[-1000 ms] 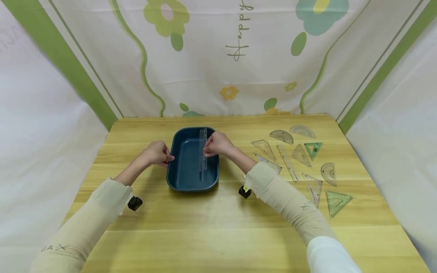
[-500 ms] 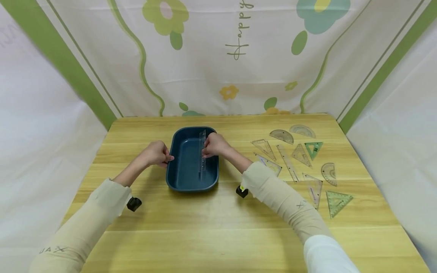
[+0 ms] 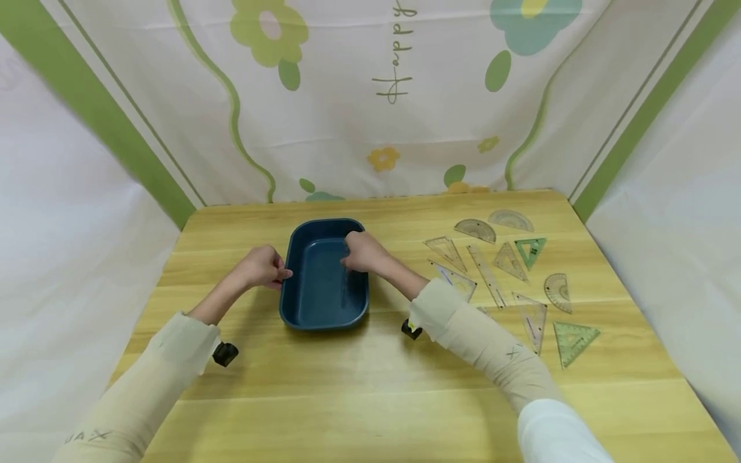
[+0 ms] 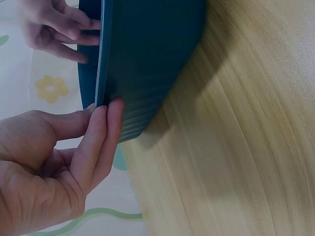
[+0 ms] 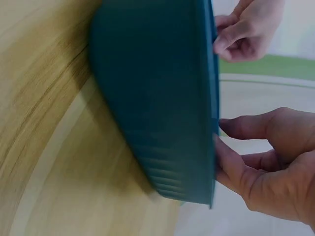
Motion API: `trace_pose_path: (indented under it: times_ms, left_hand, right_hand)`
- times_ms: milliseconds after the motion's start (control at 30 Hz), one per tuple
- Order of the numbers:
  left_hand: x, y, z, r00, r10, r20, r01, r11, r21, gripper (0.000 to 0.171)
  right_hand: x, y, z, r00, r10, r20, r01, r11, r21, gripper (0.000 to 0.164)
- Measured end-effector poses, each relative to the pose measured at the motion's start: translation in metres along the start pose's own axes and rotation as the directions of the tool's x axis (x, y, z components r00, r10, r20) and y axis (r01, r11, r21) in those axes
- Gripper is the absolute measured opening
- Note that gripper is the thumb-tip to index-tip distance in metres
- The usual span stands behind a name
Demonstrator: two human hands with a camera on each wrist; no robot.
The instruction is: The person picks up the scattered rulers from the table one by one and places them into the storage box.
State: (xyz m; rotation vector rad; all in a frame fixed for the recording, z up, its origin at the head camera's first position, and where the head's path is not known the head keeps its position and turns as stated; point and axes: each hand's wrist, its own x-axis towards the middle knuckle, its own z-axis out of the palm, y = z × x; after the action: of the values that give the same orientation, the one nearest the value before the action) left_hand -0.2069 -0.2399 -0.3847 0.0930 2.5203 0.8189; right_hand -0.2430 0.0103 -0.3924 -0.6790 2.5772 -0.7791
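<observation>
My left hand (image 3: 263,267) pinches the left rim of a dark blue rectangular tray (image 3: 315,289), thumb inside and fingers outside in the left wrist view. Reaching over the opposite rim, my right hand (image 3: 365,252) has its fingers inside the tray. Those fingers (image 4: 88,38) look loosely extended in the left wrist view, and the right wrist view has the thumb (image 5: 241,127) apart from them. Only a faint streak (image 3: 344,292) shows on the tray floor below the right hand, where the clear ruler was; the ruler itself is hardly visible.
To the right lie another clear ruler (image 3: 486,276), several set squares, including a green one (image 3: 573,343), and several protractors, one of them at the back (image 3: 476,229). The wooden table (image 3: 370,399) meets a flowered cloth (image 3: 341,116) behind.
The clear ruler, earlier upright in my right fingers over the tray, no longer shows in them. The right hand has dipped slightly, its fingers loosened. My left hand keeps its hold on the rim.
</observation>
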Motion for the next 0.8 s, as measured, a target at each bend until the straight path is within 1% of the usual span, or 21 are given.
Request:
trace_pose_path:
  times_ms: [33, 133, 267, 400, 500, 567, 733, 800]
  left_hand:
    - [0.000, -0.001, 0.000, 1.000, -0.003, 0.000, 0.003, 1.000, -0.001, 0.031]
    - [0.001, -0.003, 0.000, 1.000, 0.001, 0.002, -0.001, 1.000, -0.001, 0.030]
    - [0.002, -0.004, 0.001, 1.000, 0.000, 0.005, 0.000, 1.000, -0.003, 0.031]
    - [0.002, -0.004, 0.001, 1.000, 0.003, 0.010, -0.003, 1.000, -0.015, 0.031]
    - [0.001, -0.005, 0.001, 1.000, 0.000, 0.010, 0.000, 1.000, -0.026, 0.031]
    - [0.000, -0.006, 0.000, 1.000, 0.011, 0.013, -0.010, 0.999, -0.030, 0.030]
    - [0.001, -0.009, 0.000, 0.999, 0.044, 0.022, -0.043, 0.998, -0.041, 0.029]
    - [0.002, -0.009, 0.000, 0.999, 0.042, 0.023, -0.041, 0.998, -0.049, 0.029]
  right_hand:
    - [-0.004, -0.002, -0.002, 1.000, -0.019, 0.000, 0.019, 1.000, 0.000, 0.020]
    - [-0.015, -0.002, -0.009, 0.999, -0.050, -0.015, 0.050, 0.999, 0.003, 0.022]
    - [-0.031, 0.006, -0.020, 0.998, -0.057, -0.037, 0.059, 0.998, 0.037, 0.041]
    - [-0.046, 0.020, -0.028, 0.996, -0.055, -0.070, 0.059, 0.997, 0.058, 0.037]
    - [-0.056, 0.030, -0.032, 0.994, -0.051, -0.095, 0.058, 0.996, 0.066, 0.034]
    - [-0.063, 0.038, -0.033, 0.993, -0.050, -0.105, 0.056, 0.996, 0.064, 0.033]
    - [-0.082, 0.057, -0.034, 0.994, -0.025, -0.108, 0.033, 0.997, 0.073, 0.031]
    - [-0.089, 0.063, -0.034, 0.995, -0.015, -0.101, 0.023, 0.997, 0.080, 0.031]
